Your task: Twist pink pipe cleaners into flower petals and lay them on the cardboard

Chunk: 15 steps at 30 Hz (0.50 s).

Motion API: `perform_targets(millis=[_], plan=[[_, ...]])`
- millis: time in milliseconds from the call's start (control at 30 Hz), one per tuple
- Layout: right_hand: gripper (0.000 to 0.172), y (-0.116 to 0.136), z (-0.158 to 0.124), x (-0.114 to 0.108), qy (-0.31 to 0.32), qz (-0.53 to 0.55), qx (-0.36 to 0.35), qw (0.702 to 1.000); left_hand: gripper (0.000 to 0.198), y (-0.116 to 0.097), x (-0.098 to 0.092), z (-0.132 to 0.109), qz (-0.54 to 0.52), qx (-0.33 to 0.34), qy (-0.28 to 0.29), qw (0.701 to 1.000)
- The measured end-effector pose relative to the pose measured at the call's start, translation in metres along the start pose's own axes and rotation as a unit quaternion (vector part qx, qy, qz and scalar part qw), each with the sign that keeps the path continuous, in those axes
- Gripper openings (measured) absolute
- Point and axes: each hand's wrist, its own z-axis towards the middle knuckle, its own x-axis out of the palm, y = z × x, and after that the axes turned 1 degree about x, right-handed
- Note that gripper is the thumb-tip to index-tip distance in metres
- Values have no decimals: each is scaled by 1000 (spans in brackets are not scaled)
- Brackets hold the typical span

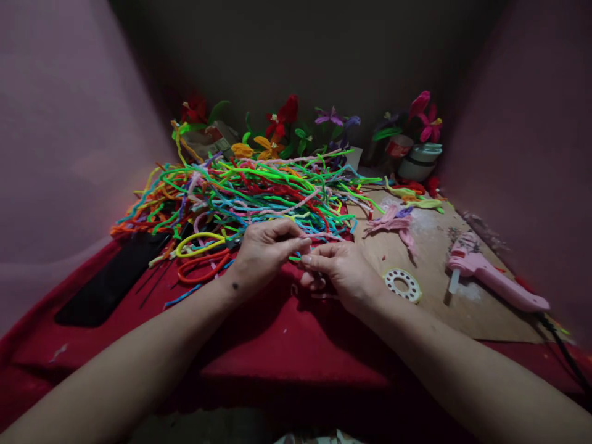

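Observation:
Above the front of the red cloth, my left hand and my right hand meet fingertip to fingertip. Both are closed in a pinch. A thin pale pink pipe cleaner shows at the fingertips, and the fingers cover part of it. Just behind the hands lies a big tangled heap of pipe cleaners in green, red, blue, pink and orange. Scissors with a yellow loop and a red loop rest left of my left hand.
A black phone lies at left. On the brown board at right are a pink glue gun with a cord, a white holed disc and a pink fuzzy flower piece. Fuzzy flowers and a pale jar stand behind.

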Motion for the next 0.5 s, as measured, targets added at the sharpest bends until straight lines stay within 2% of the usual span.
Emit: perform_targets(millis=[67, 100, 233, 333, 500], plan=[[15, 0, 0, 0, 0, 10, 4, 1000, 10, -1, 1, -1, 18, 30, -11, 999], [15, 0, 0, 0, 2, 12, 2, 1000, 11, -1, 1, 0, 7, 21, -1, 1000], [15, -1, 0, -2, 24, 8, -6, 1000, 15, 4, -6, 6, -115, -86, 90, 986], [15, -1, 0, -4, 51, -1, -7, 999, 14, 8, -14, 11, -173, -126, 140, 967], [17, 1, 0, -5, 80, -40, -9, 996, 17, 6, -25, 16, -115, -121, 199, 966]])
